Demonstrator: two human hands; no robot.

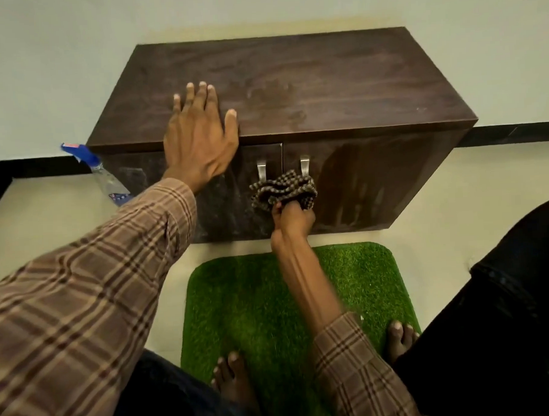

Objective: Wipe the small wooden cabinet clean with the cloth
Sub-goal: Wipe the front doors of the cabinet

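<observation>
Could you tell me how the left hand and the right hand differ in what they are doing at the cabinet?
The left hand lies open and flat on the cabinet top at its front edge; the right hand is closed in a grip on the bunched checked cloth. The left hand is up on top, while the right hand works lower, at the front by the door handles. Both wear plaid sleeves.

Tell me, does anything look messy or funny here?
Yes. The cabinet top has cloudy smudges near the middle, and its left door looks streaky. A spray bottle leans tilted at the cabinet's left side.
</observation>
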